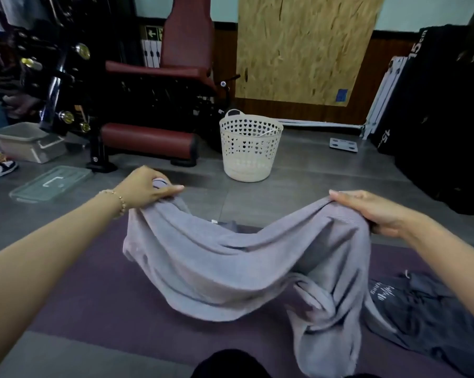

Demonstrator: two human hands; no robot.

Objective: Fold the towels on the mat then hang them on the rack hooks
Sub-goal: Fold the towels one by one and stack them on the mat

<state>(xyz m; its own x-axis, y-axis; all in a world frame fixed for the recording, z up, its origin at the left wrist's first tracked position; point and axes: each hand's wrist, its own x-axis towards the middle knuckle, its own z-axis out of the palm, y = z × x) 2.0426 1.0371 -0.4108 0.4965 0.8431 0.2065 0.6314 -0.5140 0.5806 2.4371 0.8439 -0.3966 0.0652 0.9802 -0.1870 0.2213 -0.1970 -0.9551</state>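
A pale lilac-grey towel (pixel 230 268) hangs stretched between my two hands above the purple mat (pixel 94 290). My left hand (pixel 146 188) grips one upper corner, fingers curled over the bunched cloth. My right hand (pixel 366 208) holds the other upper edge, thumb under and fingers over it. The towel sags in the middle and its lower right part trails crumpled onto the mat. A dark grey towel (pixel 421 317) with a white print lies rumpled on the mat at the right. No rack or hooks are in view.
A white perforated laundry basket (pixel 249 148) stands on the grey floor beyond the mat. A red padded gym bench (pixel 159 105) is at back left, with a clear bin lid (pixel 50 184) and box (pixel 26 143) beside it. Black pads (pixel 435 118) lean at right.
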